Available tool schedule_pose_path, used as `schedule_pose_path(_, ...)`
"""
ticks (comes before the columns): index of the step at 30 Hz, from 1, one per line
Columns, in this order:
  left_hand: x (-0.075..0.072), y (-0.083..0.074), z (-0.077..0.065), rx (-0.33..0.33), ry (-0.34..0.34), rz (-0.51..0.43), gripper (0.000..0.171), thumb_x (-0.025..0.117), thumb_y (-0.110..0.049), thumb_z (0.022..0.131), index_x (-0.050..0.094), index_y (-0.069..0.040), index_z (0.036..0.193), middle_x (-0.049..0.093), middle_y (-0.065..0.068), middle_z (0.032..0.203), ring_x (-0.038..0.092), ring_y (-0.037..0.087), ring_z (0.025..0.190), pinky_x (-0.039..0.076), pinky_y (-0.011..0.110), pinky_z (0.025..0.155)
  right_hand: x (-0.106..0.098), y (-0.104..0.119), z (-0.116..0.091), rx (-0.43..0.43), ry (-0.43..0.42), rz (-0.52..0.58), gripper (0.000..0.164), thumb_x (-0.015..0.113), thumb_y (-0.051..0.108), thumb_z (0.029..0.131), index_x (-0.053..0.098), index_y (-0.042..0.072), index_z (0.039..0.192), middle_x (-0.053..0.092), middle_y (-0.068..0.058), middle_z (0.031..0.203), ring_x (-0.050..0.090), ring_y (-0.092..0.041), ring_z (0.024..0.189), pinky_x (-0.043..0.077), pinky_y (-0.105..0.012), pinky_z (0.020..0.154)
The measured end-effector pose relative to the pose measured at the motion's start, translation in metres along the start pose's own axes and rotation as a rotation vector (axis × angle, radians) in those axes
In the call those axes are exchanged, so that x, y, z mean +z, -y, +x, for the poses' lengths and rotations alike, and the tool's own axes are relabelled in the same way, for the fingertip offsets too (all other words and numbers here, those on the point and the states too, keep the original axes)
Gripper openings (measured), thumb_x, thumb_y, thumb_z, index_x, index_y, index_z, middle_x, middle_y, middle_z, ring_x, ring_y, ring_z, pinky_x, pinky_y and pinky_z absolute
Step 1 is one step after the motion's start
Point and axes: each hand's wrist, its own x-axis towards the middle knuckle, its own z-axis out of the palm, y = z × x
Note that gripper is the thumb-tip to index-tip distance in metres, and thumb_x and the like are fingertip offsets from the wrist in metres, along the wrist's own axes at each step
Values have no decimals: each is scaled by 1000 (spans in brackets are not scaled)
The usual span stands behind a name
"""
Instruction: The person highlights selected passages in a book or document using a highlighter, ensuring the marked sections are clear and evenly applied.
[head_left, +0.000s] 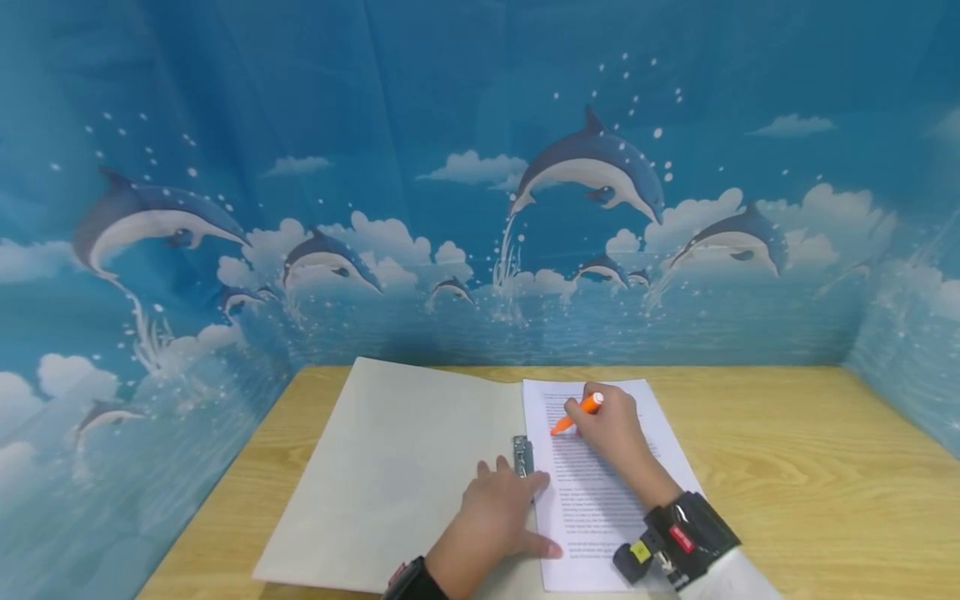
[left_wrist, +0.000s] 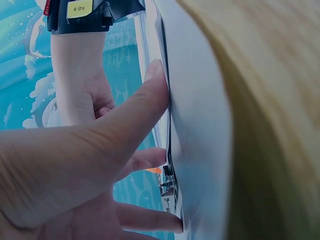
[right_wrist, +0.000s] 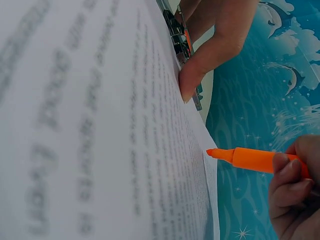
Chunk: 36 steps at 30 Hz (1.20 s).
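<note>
The right hand [head_left: 615, 425] pinches a marker [right_wrist: 252, 159] over the paper [head_left: 600, 508]; the left hand [head_left: 497, 510], spread, rests on its near edge. Highlighting seems underway; next calls for a steady stroke.

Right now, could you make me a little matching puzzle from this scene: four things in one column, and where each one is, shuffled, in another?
Things:
1. Orange marker
2. Metal clip
3. Left hand
4. Dolphins

Places:
A. Pictured on the blue backdrop
B. At the left edge of the paper, silvery
C. In the fingers of the right hand
D. Over the open folder, thumb on the paper

Pairs: 1-C, 2-B, 3-D, 4-A
</note>
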Motion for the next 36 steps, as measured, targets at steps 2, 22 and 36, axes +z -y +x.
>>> schedule_pose_path(2, 0, -1, 0, -1, 2, 1, 89, 72, -68, 50, 53, -34, 130, 53, 19, 137, 43, 51, 122, 50, 61, 89, 0, -1, 0, -4, 0, 0, 27, 65, 12, 77, 48, 8, 56, 57, -2, 44, 51, -10, 38, 31, -21, 36)
schedule_pose_path(22, 2, 1, -4, 2, -18, 13, 90, 71, -68, 50, 52, -35, 131, 51, 22, 138, 42, 52, 122, 52, 61, 85, 3, 1, -2, 32, 98, 9, 23, 63, 8, 78, 48, 6, 60, 52, 0, 45, 47, -11, 38, 32, -20, 36)
schedule_pose_path(36, 0, 1, -3, 5, -8, 6, 90, 71, -69, 52, 49, -39, 133, 49, 21, 140, 41, 51, 124, 51, 60, 88, 0, 0, 0, 2, 80, 26, 26, 62, 4, 76, 44, 6, 56, 51, -1, 43, 47, -11, 35, 32, -20, 34)
